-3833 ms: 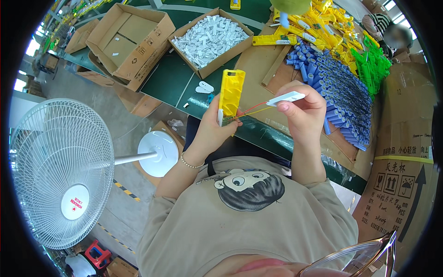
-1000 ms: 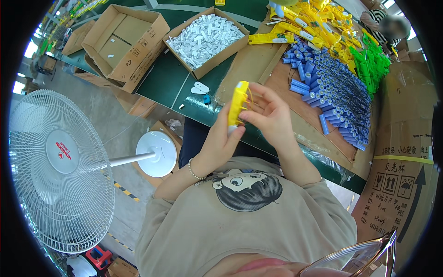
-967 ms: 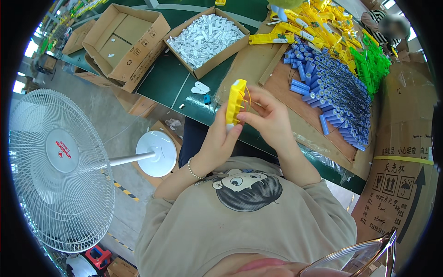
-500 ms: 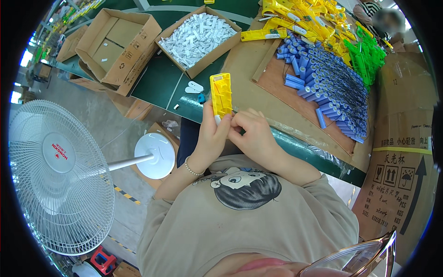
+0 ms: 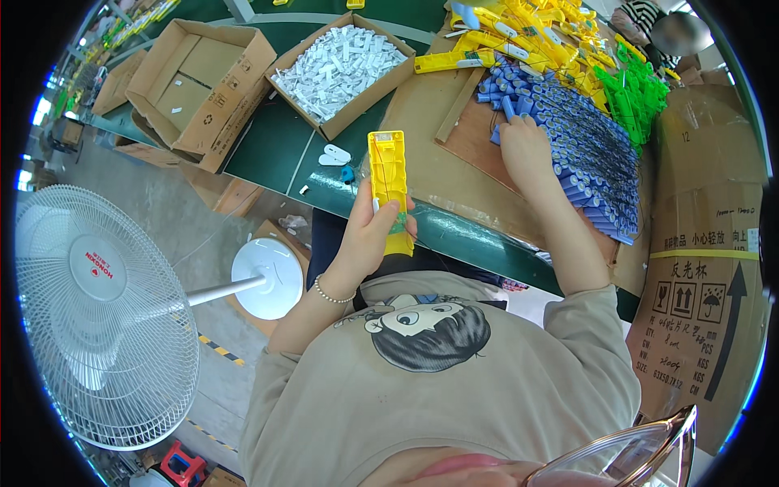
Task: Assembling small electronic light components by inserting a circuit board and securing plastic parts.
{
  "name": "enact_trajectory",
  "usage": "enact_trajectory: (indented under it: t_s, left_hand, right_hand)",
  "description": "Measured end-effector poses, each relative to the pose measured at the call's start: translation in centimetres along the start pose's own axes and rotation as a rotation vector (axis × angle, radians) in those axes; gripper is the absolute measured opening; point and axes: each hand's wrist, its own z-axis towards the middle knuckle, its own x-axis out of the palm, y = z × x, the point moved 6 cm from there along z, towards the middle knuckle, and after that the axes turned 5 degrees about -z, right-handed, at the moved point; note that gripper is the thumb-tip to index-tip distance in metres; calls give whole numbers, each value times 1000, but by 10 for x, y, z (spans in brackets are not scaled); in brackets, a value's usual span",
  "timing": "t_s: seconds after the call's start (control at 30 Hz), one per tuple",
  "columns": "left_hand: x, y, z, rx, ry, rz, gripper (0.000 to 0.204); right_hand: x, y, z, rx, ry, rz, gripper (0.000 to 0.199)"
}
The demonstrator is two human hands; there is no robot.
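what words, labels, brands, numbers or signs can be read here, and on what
Wording is located here, not copied.
White fan: red lettering on its hub.
Tall carton: black printed and handwritten lines; boxed glass, double-arrow and umbrella signs; one big arrow.
Open carton: dark printed signs and lettering, partly too small to read.
Yellow casing in the left hand: no lettering I can make out.

L hand [image 5: 376, 233] curled in grip, low ctr; R hand [image 5: 526, 156] well fwd, palm dn, forearm [image 5: 571, 237] extended
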Motion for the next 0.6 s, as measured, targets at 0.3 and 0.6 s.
enact_trajectory:
  t_s: [0.3,0.6]
  left_hand:
    - [-3,7,2,5,31,-88,57]
    - [2,17,9,19,64,63,64]
  right_hand:
    - [4,0,-10,14,5,172,15]
    - [-69,34,-6,235,62,1730,33]
